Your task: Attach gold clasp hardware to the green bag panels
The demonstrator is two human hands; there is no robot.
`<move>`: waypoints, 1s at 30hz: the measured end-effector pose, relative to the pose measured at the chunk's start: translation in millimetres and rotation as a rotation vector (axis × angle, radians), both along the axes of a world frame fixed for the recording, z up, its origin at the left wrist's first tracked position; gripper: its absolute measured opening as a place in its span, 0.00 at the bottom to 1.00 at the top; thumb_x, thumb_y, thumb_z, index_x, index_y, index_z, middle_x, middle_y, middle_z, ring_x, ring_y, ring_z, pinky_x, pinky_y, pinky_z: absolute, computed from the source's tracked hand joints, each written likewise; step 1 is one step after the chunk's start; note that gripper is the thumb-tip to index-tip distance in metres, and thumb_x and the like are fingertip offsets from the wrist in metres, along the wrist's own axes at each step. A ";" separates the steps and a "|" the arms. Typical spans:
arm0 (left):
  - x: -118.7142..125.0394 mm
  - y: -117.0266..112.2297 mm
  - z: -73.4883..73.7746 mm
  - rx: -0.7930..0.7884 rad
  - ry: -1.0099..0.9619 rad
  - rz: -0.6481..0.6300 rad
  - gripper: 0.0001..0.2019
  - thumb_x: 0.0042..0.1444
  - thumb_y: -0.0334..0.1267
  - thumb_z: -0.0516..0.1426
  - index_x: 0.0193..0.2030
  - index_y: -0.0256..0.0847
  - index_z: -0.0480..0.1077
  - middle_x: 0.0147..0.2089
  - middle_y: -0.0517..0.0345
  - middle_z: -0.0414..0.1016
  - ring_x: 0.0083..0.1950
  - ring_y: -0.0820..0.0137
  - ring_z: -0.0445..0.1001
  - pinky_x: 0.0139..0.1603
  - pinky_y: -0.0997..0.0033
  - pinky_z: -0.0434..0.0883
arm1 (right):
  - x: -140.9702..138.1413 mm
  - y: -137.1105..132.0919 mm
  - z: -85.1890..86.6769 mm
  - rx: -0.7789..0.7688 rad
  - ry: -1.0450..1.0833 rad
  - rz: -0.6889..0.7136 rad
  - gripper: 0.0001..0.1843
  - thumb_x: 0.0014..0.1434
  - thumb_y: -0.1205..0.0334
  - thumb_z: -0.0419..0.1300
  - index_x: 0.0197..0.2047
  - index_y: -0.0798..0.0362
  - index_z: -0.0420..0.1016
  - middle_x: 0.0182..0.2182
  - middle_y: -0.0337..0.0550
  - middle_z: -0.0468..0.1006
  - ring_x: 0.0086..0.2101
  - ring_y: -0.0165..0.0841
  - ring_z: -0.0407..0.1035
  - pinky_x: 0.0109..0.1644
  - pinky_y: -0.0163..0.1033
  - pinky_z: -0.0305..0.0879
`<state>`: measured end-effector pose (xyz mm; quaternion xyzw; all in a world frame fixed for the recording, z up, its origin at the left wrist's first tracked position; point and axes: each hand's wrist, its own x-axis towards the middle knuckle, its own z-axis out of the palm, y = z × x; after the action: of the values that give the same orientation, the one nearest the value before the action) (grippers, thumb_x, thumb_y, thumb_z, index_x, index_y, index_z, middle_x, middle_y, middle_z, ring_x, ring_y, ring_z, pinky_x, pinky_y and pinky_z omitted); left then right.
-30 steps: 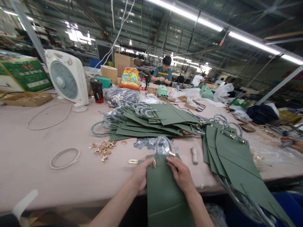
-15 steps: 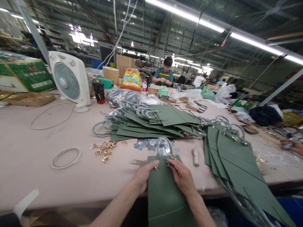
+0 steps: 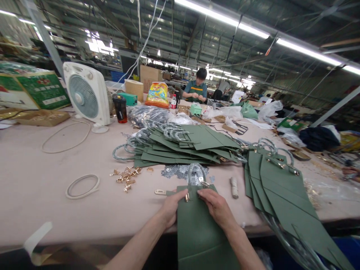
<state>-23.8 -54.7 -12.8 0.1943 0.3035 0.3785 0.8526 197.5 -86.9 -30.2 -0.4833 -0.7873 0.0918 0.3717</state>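
A green bag panel hangs over the table's front edge, with a plastic-wrapped loop handle at its top. My left hand grips the panel's left edge, its thumb on top beside a gold metal fitting. A strap with a gold end plate sticks out to the left of that hand. My right hand is closed in a pinch against the panel's upper face, just below the handle's right end and a second gold fitting. Whatever its fingertips hold is hidden.
Beyond the panel lie flat metal plates and a stack of green panels. Gold fittings and a tape roll are to the left. More panels overhang the edge at right. A co-worker sits opposite.
A small metal piece that showed at my right fingertips is now out of sight under them. The gold fitting by my left thumb shows more fully. The view has shifted slightly.
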 end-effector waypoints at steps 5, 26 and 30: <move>-0.8 -0.2 -1.4 -0.003 -0.016 0.002 0.11 0.57 0.38 0.66 0.39 0.30 0.79 0.36 0.41 0.85 0.33 0.59 0.84 0.41 0.61 0.80 | -4.5 -2.3 7.7 -0.005 -0.042 0.005 0.18 0.72 0.64 0.56 0.60 0.43 0.79 0.51 0.47 0.83 0.51 0.37 0.78 0.56 0.43 0.79; -2.3 3.5 -3.4 0.018 -0.010 0.006 0.11 0.57 0.37 0.66 0.41 0.30 0.79 0.39 0.40 0.85 0.34 0.60 0.83 0.42 0.62 0.80 | -17.1 -11.8 -4.2 0.062 -0.169 -0.195 0.23 0.72 0.68 0.51 0.63 0.40 0.76 0.54 0.47 0.80 0.50 0.39 0.78 0.53 0.44 0.79; -1.0 5.5 -4.4 0.034 -0.006 0.028 0.11 0.57 0.37 0.66 0.41 0.30 0.79 0.38 0.41 0.85 0.34 0.60 0.83 0.41 0.62 0.80 | -15.1 -14.5 -6.1 0.062 -0.112 -0.213 0.22 0.72 0.66 0.52 0.63 0.39 0.75 0.53 0.46 0.80 0.49 0.38 0.79 0.52 0.42 0.80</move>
<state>-24.8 -49.2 -17.2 0.2035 0.2972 0.3962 0.8446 182.5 -101.4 -36.3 -0.5566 -0.7536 0.0002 0.3496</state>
